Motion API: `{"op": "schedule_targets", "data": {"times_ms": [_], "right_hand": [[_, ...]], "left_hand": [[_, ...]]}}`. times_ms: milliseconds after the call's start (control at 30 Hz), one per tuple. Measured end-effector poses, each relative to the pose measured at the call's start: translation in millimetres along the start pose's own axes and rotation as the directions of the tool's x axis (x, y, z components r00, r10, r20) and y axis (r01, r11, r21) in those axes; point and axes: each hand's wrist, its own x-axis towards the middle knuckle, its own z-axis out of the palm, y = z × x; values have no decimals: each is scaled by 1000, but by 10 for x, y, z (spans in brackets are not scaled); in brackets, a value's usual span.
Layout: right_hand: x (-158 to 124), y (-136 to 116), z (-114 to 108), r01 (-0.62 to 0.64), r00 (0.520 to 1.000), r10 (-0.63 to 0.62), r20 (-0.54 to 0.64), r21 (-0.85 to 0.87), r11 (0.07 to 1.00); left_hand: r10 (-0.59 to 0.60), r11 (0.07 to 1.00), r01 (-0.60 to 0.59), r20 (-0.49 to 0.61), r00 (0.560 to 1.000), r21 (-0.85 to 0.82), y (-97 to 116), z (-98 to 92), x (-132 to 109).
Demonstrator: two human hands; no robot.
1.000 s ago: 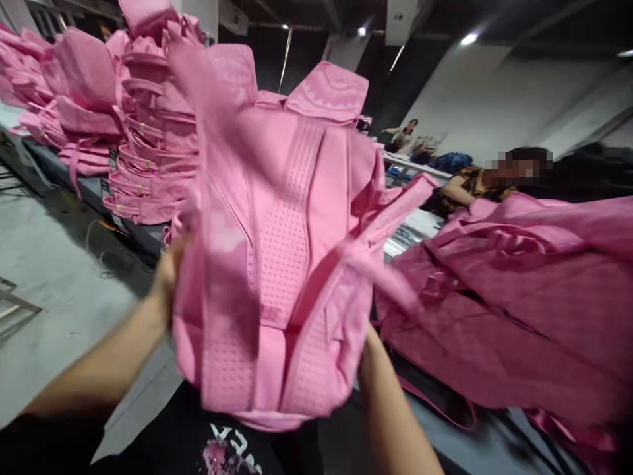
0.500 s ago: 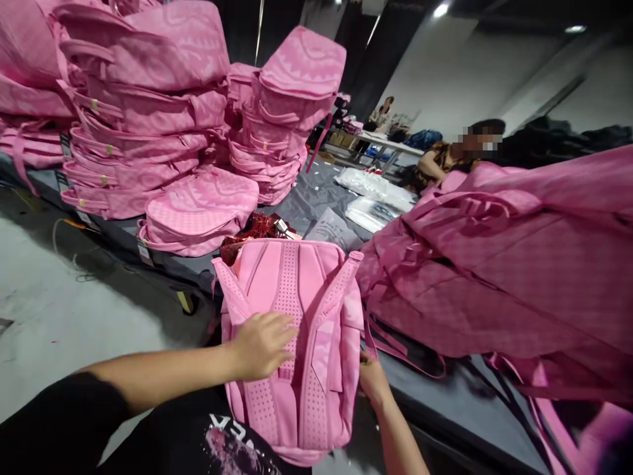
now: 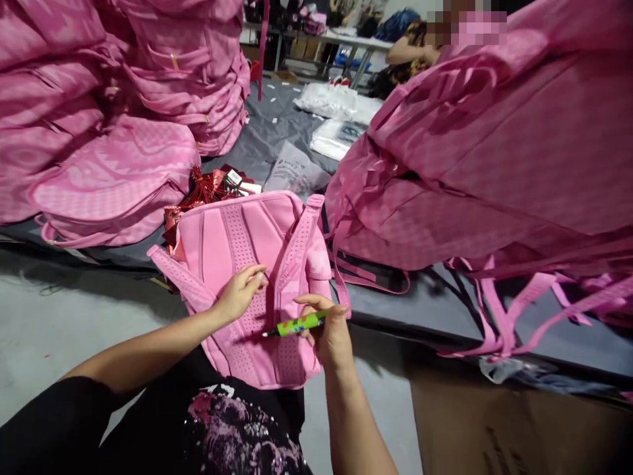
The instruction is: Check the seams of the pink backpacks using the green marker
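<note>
A pink backpack [image 3: 212, 244] leans against the table edge in front of me, its padded back panel and shoulder straps facing up. Over the middle of that panel is my left hand [image 3: 237, 293], with thumb and fingers drawn together; whether anything small is pinched there cannot be made out. My right hand [image 3: 333, 336] is closed around a bright green pen-shaped tool [image 3: 301, 323]. Its dark pointed tip faces left, over the lower part of the panel. Red foil-like tags [image 3: 212, 185] lie in a bunch behind the backpack.
Stacked pink backpacks [image 3: 198, 86] rise on the left, and a large pink pile [image 3: 484, 158] fills the right, straps hanging off the edge. Plastic-wrapped packets [image 3: 336, 135] lie on the dark tabletop [image 3: 277, 125]. Cardboard [image 3: 459, 409] is at lower right. Another person [image 3: 408, 49] sits beyond.
My right hand has come from beside the backpack to over its panel, showing the green tool. My left hand's spread fingers have drawn together. The view has tipped downward.
</note>
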Motion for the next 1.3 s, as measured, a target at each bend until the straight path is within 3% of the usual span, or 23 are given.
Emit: {"op": "schedule_targets", "data": {"times_ms": [100, 167, 267, 333, 400, 467, 533, 600, 633, 733, 867, 933, 1000, 1100, 1133, 1167, 1300], "right_hand": [[6, 19, 122, 6, 998, -25, 66, 274, 962], [75, -53, 258, 53, 996, -76, 42, 393, 918], [306, -138, 519, 172, 985, -168, -42, 374, 911], [483, -126, 634, 224, 974, -206, -93, 257, 940], [605, -67, 636, 252, 960, -236, -150, 100, 963], [630, 5, 530, 268, 935, -270, -230, -42, 963], [572, 59, 383, 282, 907, -317, -277, -157, 946], [483, 84, 273, 290, 918, -343, -200, -250, 924], [446, 89, 244, 293, 930, -341, -135, -286, 913], [407, 107, 246, 267, 960, -279, -9, -262, 927], [468, 151, 269, 222, 975, -223, -15, -44, 974], [478, 153, 237, 223, 972, -230, -58, -106, 969], [463, 135, 187, 294, 912, -340, -230, -213, 932], [443, 94, 127, 485, 648, -556, -521, -281, 828], [448, 88, 118, 529, 592, -583, -556, -277, 802], [461, 89, 112, 555, 575, -595, -562, -266, 788], [542, 191, 104, 517, 646, -557, -521, -238, 822]], "left_hand": [[-42, 999, 42, 12, 999, -8, 104, 125, 68], [-5, 997, 1, 45, 999, 74, 194, 307, -28], [115, 967, -154, 196, 974, 200, 332, 608, -303], [209, 931, -298, 362, 908, 210, 376, 687, -471], [275, 888, -417, 502, 820, 194, 379, 584, -554], [358, 841, -511, 526, 772, 177, 382, 312, -519], [477, 776, -581, 375, 795, 246, 422, -30, -371], [540, 680, -574, 218, 813, 456, 495, -320, -149], [534, 636, -543, 195, 823, 548, 532, -418, -32], [447, 618, -540, 310, 839, 571, 587, -504, 228], [468, 697, -587, 359, 808, 413, 562, -435, 329], [485, 670, -612, 375, 790, 421, 569, -455, 411], [509, 599, -625, 365, 780, 501, 602, -489, 590], [531, 430, -687, 452, 717, 586, 668, -427, 983], [509, 374, -729, 530, 678, 573, 686, -361, 1113], [469, 332, -764, 606, 643, 554, 700, -276, 1228], [312, 278, -804, 742, 593, 525, 716, 84, 1467]]}}
